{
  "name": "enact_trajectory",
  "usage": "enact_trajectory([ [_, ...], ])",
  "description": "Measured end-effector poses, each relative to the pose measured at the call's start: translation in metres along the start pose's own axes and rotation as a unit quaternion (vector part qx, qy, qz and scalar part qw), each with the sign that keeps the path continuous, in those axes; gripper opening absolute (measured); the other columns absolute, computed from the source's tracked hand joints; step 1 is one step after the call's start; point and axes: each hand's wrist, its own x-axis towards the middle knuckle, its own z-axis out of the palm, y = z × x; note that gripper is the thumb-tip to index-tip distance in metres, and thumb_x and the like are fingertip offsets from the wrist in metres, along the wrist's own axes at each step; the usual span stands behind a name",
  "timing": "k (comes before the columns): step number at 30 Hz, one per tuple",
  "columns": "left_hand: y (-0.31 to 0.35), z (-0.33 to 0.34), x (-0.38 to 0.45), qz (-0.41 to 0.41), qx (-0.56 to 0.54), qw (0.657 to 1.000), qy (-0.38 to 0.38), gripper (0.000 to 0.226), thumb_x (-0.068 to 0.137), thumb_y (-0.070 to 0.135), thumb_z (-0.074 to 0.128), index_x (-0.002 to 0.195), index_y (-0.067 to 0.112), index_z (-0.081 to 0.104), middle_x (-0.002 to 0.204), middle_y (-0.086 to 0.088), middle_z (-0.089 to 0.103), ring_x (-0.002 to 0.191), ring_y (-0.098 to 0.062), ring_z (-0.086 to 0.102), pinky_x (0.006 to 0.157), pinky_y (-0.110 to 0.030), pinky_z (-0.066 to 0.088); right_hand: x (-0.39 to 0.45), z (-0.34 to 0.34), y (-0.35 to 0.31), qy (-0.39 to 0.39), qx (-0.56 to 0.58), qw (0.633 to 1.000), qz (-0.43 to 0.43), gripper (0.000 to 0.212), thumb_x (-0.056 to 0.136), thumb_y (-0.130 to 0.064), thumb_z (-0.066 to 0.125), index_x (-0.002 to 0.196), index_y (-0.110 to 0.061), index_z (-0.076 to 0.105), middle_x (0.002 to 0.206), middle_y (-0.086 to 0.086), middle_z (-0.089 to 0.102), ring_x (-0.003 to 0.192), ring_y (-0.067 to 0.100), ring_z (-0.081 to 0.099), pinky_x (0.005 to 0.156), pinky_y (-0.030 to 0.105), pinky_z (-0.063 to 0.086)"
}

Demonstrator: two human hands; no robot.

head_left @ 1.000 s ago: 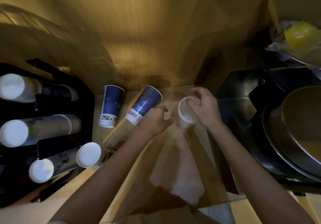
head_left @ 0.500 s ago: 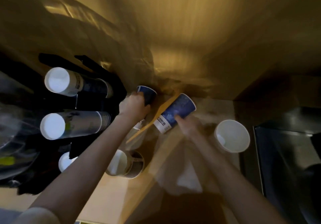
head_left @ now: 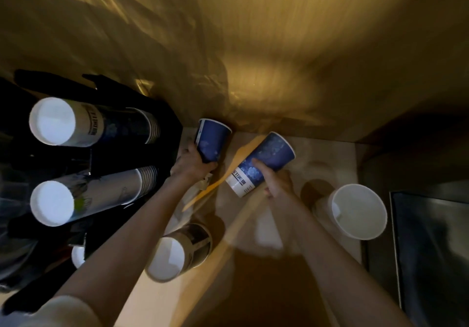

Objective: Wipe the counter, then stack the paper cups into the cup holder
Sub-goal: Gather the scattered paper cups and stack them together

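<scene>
My left hand [head_left: 191,163] grips a blue paper cup [head_left: 212,137] near the back wall, beside the black cup holder [head_left: 121,154]. My right hand [head_left: 275,182] holds a second blue cup [head_left: 264,164] with a white base, tilted over the counter [head_left: 324,154]. A white cup [head_left: 357,211] stands upright to the right of that hand. The holder carries stacks of upside-down cups: an upper stack [head_left: 83,122] and a middle stack [head_left: 83,197]. Another stack [head_left: 177,250] stands near my left forearm. A white cloth [head_left: 269,233] lies on the counter under my right forearm.
A golden reflective wall [head_left: 253,47] rises behind the counter. A dark metal appliance [head_left: 431,250] fills the right edge. A small white cup bottom [head_left: 77,255] shows at the holder's lower part.
The right hand has closed around the tilted blue cup, which it was only touching before. The left hand's cup now shows more above the hand. The view shifted slightly.
</scene>
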Motion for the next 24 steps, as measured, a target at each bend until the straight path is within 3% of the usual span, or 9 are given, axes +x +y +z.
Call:
enact_trajectory([
  [3, -0.001, 0.0, 0.001, 0.0, -0.007, 1.0, -0.008, 0.095, 0.075, 0.031, 0.071, 0.143, 0.01, 0.008, 0.143, -0.021, 0.038, 0.126, -0.036, 0.043, 0.101, -0.046, 0.041, 0.001, 0.002, -0.004, -0.015, 0.058, 0.998, 0.007, 0.061, 0.073, -0.029, 0.075, 0.123, -0.008, 0.047, 0.119, 0.013, 0.062, 0.089, 0.022, 0.062, 0.062, 0.022, 0.05],
  [5, 0.0, -0.002, 0.001, 0.004, -0.04, 0.999, -0.026, 0.089, 0.072, 0.026, 0.075, 0.139, 0.008, 0.02, 0.136, -0.019, 0.046, 0.12, -0.032, 0.049, 0.09, -0.037, 0.046, -0.001, 0.001, -0.005, -0.033, 0.114, 0.993, 0.02, 0.062, 0.074, -0.022, 0.074, 0.126, -0.006, 0.044, 0.117, 0.012, 0.061, 0.083, 0.021, 0.061, 0.048, 0.019, 0.048],
  [6, 0.0, -0.004, 0.001, 0.003, -0.053, 0.998, -0.036, 0.085, 0.071, 0.024, 0.076, 0.137, 0.007, 0.025, 0.134, -0.018, 0.048, 0.117, -0.031, 0.051, 0.084, -0.033, 0.045, -0.001, 0.0, -0.005, -0.031, 0.124, 0.992, 0.016, 0.061, 0.075, -0.02, 0.074, 0.126, -0.006, 0.043, 0.116, 0.011, 0.061, 0.083, 0.021, 0.062, 0.048, 0.019, 0.049],
  [10, 0.0, -0.013, -0.005, 0.02, -0.079, 0.995, -0.054, 0.068, 0.072, 0.025, 0.075, 0.129, 0.009, 0.041, 0.129, -0.015, 0.054, 0.113, -0.026, 0.053, 0.079, -0.028, 0.039, -0.004, -0.006, 0.0, -0.003, 0.078, 0.996, -0.052, 0.064, 0.07, -0.019, 0.077, 0.123, -0.005, 0.044, 0.118, 0.015, 0.063, 0.092, 0.025, 0.064, 0.077, 0.032, 0.051],
  [14, 0.0, -0.024, -0.02, 0.054, -0.136, 0.989, -0.024, 0.066, 0.068, 0.023, 0.078, 0.123, 0.009, 0.046, 0.125, -0.016, 0.057, 0.108, -0.029, 0.057, 0.089, -0.035, 0.046, -0.019, -0.02, 0.003, 0.013, -0.032, 0.982, -0.188, 0.069, 0.065, -0.021, 0.081, 0.12, -0.008, 0.042, 0.115, 0.012, 0.064, 0.095, 0.023, 0.064, 0.081, 0.032, 0.05],
  [17, 0.002, -0.034, -0.039, 0.087, -0.189, 0.978, 0.002, 0.076, 0.065, 0.021, 0.08, 0.127, 0.008, 0.039, 0.126, -0.015, 0.056, 0.11, -0.031, 0.057, 0.095, -0.047, 0.048, -0.036, -0.033, 0.015, 0.004, -0.091, 0.96, -0.266, 0.074, 0.058, -0.023, 0.084, 0.117, -0.014, 0.039, 0.118, 0.009, 0.062, 0.103, 0.024, 0.062, 0.088, 0.042, 0.05],
  [19, 0.005, -0.037, -0.054, 0.109, -0.204, 0.972, 0.034, 0.077, 0.064, 0.02, 0.081, 0.126, 0.008, 0.039, 0.124, -0.014, 0.057, 0.111, -0.03, 0.056, 0.095, -0.047, 0.047, -0.046, -0.039, 0.028, -0.006, -0.115, 0.948, -0.296, 0.083, 0.053, -0.026, 0.083, 0.12, -0.016, 0.036, 0.124, 0.011, 0.058, 0.11, 0.027, 0.058, 0.091, 0.051, 0.05],
  [24, 0.015, -0.041, -0.097, 0.164, -0.234, 0.953, 0.096, 0.068, 0.06, 0.02, 0.084, 0.115, 0.008, 0.045, 0.112, -0.009, 0.061, 0.101, -0.025, 0.059, 0.088, -0.044, 0.051, -0.058, -0.047, 0.068, 0.019, -0.14, 0.929, -0.341, 0.092, 0.052, -0.03, 0.079, 0.13, -0.017, 0.032, 0.129, 0.011, 0.052, 0.119, 0.027, 0.052, 0.095, 0.051, 0.047],
])
